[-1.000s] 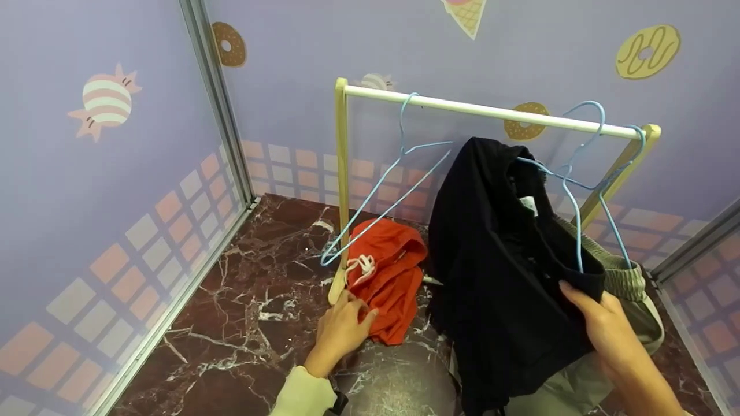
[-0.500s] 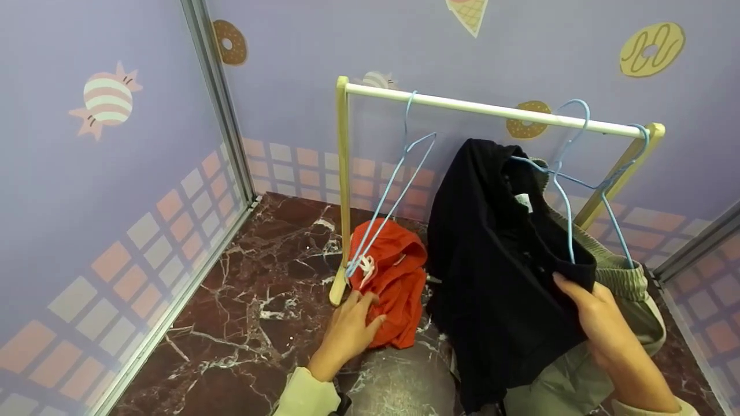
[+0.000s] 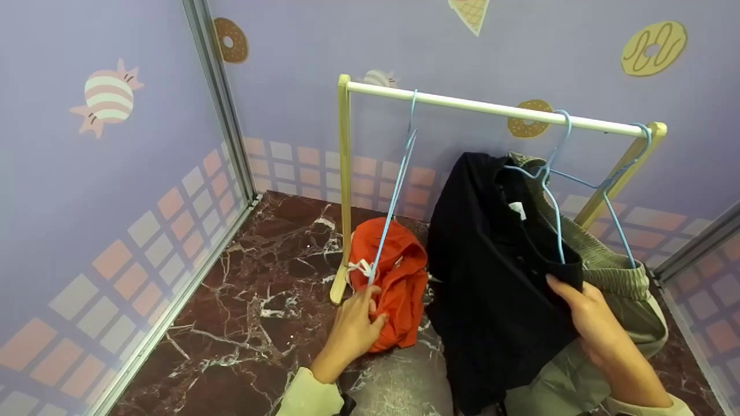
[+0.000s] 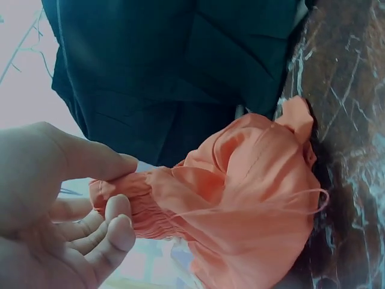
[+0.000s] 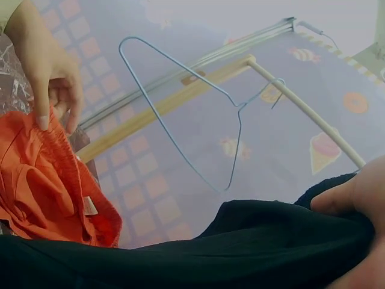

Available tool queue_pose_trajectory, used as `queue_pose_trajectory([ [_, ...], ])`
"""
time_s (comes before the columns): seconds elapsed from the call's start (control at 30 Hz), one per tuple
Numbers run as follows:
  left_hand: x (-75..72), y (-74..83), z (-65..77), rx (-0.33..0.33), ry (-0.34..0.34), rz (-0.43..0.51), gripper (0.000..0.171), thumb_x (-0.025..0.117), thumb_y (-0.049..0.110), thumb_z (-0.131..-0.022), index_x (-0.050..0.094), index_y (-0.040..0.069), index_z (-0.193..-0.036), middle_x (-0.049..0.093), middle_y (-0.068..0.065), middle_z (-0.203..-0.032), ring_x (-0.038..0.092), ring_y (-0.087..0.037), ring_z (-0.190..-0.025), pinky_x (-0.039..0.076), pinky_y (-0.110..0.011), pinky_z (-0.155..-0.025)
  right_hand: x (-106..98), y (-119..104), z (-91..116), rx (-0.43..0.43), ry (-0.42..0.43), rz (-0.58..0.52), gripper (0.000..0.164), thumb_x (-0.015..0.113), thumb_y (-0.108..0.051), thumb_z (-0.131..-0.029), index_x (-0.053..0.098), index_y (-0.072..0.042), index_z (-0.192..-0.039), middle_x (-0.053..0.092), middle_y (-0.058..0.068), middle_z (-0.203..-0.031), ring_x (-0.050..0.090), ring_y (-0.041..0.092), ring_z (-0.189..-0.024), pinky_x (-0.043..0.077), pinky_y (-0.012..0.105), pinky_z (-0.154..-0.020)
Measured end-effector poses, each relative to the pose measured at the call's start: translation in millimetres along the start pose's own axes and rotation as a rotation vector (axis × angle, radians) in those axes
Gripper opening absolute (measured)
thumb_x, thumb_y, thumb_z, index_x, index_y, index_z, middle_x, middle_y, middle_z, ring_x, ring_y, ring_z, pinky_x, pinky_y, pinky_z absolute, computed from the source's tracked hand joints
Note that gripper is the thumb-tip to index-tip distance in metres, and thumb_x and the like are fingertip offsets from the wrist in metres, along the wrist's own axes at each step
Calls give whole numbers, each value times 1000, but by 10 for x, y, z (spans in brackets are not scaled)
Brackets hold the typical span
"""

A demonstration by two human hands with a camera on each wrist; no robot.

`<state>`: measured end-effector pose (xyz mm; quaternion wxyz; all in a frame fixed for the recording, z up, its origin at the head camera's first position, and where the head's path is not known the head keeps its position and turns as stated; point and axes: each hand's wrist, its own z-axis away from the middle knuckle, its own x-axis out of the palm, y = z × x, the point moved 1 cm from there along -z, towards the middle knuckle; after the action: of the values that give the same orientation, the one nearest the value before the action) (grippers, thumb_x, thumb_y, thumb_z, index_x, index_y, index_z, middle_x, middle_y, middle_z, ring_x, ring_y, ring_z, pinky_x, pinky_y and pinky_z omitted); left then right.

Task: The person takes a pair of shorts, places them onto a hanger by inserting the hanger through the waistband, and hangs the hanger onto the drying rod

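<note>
Orange shorts lay bunched on the marble floor by the rack's left post; the left hand pinched their waistband between thumb and fingers. Their far side was hidden behind the black garment, whose edge the right hand gripped. Since a second earlier, the empty blue hanger had swung edge-on.

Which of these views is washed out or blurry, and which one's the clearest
Head view clearest: evenly lit, sharp on the orange shorts. Left wrist view is hazy, the left hand soft and overexposed. Right wrist view glares at the top, the right hand blurred at the edge.
</note>
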<state>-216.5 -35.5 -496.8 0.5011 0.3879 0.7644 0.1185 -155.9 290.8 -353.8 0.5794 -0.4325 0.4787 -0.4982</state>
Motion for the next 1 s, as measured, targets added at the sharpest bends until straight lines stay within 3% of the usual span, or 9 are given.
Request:
queue_pose_trajectory([
  [0.2, -9, 64, -3, -12, 10, 38, 29, 73, 13, -72, 63, 8, -98, 51, 2, -70, 44, -10, -63, 37, -22, -59, 9, 56, -19, -5, 26, 33, 35, 45, -35, -95, 48, -13, -121, 65, -6, -95, 65, 15, -85, 53, 33, -73],
  [0.43, -26, 112, 7, -10, -6, 11, 21, 73, 17, -72, 66, 11, -91, 49, 3, -70, 42, -9, -62, 34, -21, -57, -1, 100, 9, -31, 67, 152, 49, 47, -35, -94, 38, -5, -132, 63, -13, -100, 64, 10, -90, 52, 28, -75],
  [0.63, -47, 149, 10, 16, 11, -5, 13, 70, 15, -73, 68, 14, -86, 49, 3, -71, 42, -8, -61, 35, -22, -57, -5, 75, 86, -46, 49, 167, 57, 47, -35, -94, 26, -10, -141, 60, -13, -108, 63, 10, -95, 52, 30, -77],
  [0.73, -48, 166, 14, 34, 33, -12, 11, 69, 12, -73, 69, 15, -84, 50, 3, -72, 43, -8, -61, 37, -23, -57, 3, 53, 124, -111, 71, 181, 55, 47, -31, -95, 27, -10, -141, 58, -8, -113, 61, 7, -97, 52, 26, -77],
  [0.9, -42, 200, 26, 55, 63, 5, 11, 67, 10, -72, 68, 14, -81, 50, 3, -72, 44, -8, -61, 37, -22, -57, 48, -22, 219, -255, 173, 249, 55, 49, -26, -94, 28, -7, -141, 46, -2, -128, 48, -5, -109, 43, 9, -83],
  [1.0, -46, 229, 29, 64, 70, 15, 10, 66, 10, -71, 68, 14, -81, 49, 4, -72, 43, -8, -61, 36, -22, -58, 109, -100, 307, -352, 288, 169, 49, 52, -18, -93, 35, -3, -137, 44, 4, -132, 46, -1, -115, 38, 6, -88],
])
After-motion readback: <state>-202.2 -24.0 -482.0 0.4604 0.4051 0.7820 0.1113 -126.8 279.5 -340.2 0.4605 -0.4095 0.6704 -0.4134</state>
